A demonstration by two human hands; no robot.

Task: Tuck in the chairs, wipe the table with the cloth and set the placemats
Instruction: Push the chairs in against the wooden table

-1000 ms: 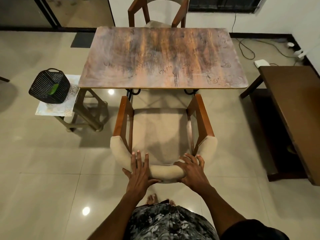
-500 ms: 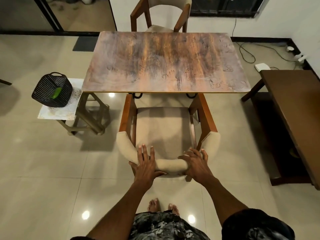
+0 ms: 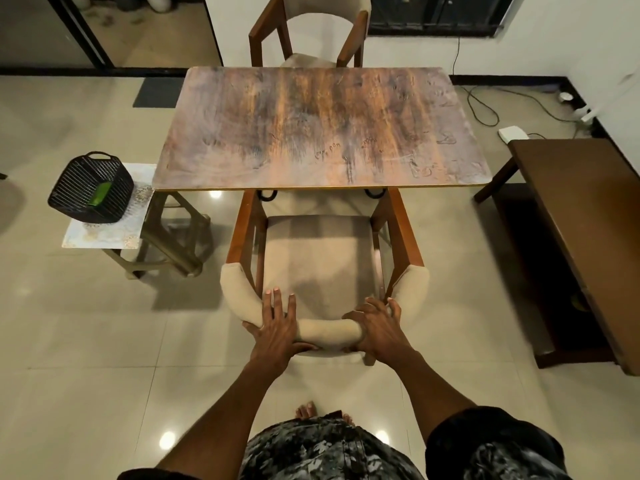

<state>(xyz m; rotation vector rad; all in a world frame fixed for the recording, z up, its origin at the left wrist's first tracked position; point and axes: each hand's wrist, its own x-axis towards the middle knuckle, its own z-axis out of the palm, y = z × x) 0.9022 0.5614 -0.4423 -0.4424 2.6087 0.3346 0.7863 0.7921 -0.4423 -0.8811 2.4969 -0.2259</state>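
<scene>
Hands, left [image 3: 277,329] and right [image 3: 379,327], clasp the padded back of the near chair [image 3: 320,268], palms behind it to push it under the surface [image 3: 322,126].

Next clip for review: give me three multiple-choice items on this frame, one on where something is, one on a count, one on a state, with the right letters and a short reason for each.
1. Where is the black basket?
A. on the table
B. on a small stool left of the table
C. on the floor under the near chair

2. How many chairs are in view?
A. one
B. two
C. four

3. What are the hands doing?
A. both rest on the near chair's padded backrest
B. one holds a cloth
C. both hang free

Answers:
1 B: the basket sits on the stool beside the table, with something green inside it.
2 B: the near chair and the far chair stand at opposite ends of the table.
3 A: the left hand and the right hand both lie on the backrest.
</scene>
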